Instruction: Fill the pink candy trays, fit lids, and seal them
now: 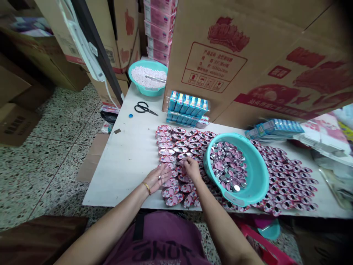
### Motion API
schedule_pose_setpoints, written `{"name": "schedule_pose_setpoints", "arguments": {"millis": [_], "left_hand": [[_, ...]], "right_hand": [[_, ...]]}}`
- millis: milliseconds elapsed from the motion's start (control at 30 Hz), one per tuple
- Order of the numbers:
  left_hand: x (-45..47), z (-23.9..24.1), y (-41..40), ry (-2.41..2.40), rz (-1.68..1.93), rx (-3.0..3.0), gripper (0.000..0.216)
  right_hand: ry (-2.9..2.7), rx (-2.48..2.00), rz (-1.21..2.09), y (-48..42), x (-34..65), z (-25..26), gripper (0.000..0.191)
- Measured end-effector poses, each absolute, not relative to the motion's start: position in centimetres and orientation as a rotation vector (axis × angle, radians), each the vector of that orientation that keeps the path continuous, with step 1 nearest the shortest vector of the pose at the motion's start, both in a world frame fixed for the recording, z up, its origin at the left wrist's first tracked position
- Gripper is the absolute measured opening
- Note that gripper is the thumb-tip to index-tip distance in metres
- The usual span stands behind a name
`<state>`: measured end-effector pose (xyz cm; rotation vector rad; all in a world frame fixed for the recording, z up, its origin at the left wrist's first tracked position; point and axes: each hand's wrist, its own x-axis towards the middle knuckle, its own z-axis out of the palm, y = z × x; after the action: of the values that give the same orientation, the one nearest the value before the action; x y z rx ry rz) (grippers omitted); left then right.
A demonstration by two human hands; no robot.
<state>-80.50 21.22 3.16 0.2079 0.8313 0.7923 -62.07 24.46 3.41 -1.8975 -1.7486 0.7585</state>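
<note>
My left hand (pixel 160 178) is held palm up over the left edge of the rows, its fingers stretched out; a ring and a gold bracelet show on it. My right hand (pixel 192 168) reaches just to its right, thumb and fingers pinched together low over the rows. Whatever is in that pinch is too small to make out. Beneath both hands stand rows of small oval pink-and-red printed containers (pixel 167 151). Some have a round pink piece on top, others a dark opening. Right of my right hand, a turquoise basin (pixel 257 173) holds many round metal caps (pixel 228 165) with pink faces.
Behind lie black scissors (pixel 143 108), a blue cap (pixel 130 116) and a turquoise bowl (pixel 149 91) of pale pellets with a metal utensil. Blue packs (pixel 187 105) stand against a large carton (pixel 204 66). More oval containers (pixel 292 184) fill the table's right side.
</note>
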Motion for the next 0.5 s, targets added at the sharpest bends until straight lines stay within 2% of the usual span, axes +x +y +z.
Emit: {"name": "schedule_pose_setpoints", "arguments": {"millis": [200,500], "left_hand": [[-81.7,2.8,20.5,0.816,0.844,0.215,0.042],[-82.2,3.2,20.7,0.773,0.872,0.084,0.039]], "right_hand": [[-1.909,-2.463,0.37,29.2,-60.5,4.4,0.023],[-1.98,-2.706,0.476,33.4,-60.4,4.0,0.043]]}}
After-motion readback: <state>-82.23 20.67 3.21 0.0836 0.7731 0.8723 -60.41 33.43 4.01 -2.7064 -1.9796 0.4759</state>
